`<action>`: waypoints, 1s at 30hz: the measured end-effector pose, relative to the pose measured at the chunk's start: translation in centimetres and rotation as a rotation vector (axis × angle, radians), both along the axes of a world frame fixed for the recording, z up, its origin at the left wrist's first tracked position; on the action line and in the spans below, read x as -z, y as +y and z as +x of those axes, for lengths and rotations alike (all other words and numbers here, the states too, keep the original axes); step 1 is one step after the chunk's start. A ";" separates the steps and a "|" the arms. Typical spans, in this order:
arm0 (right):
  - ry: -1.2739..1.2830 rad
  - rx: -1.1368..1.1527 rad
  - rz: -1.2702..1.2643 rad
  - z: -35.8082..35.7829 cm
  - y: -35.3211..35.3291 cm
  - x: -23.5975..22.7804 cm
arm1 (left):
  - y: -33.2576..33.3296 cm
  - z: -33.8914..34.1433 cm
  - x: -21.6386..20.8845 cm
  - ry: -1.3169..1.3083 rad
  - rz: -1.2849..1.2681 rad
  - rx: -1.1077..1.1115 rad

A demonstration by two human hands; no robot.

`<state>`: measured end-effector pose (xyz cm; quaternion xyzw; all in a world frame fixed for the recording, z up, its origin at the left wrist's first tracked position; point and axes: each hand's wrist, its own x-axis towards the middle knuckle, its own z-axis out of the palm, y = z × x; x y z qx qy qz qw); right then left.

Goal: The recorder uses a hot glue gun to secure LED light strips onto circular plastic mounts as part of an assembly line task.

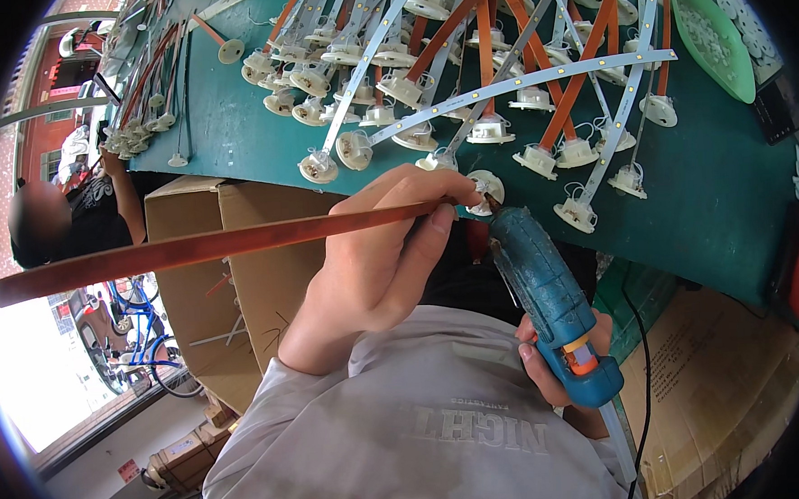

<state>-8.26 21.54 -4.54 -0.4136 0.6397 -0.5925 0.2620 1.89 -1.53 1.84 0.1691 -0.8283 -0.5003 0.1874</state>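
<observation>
We pinch the brown strip between thumb & fingers of the L hand; its long free end runs L, off the near edge of the table, above the cardboard box. The round white fitting sits at our fingertips, at the table's near edge. We grasp the blue glue gun in the R hand, partly hidden behind it; nozzle is at the fitting, contact can't be confirmed. Beyond, LED strips & other brown strips, w/ white ends, overlap. Green tray w/ small white pcs. is near the R edge.
</observation>
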 end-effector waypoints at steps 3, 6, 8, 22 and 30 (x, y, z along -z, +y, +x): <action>0.028 -0.030 0.014 -0.2 0.0 -0.4 | -0.1 0.1 0.1 -0.006 -0.003 0.002; -0.016 -0.038 0.026 -0.1 0.4 0.0 | 0.0 0.1 0.2 -0.001 0.000 0.000; 0.138 -0.089 -0.063 -0.6 0.4 0.2 | -0.1 0.1 0.2 0.006 0.004 -0.002; 0.130 -0.007 -0.058 0.4 1.0 0.5 | 0.4 -0.1 -0.1 0.010 -0.070 0.026; 0.177 -0.051 -0.039 0.2 1.3 0.3 | 0.0 0.0 0.1 0.048 -0.109 0.075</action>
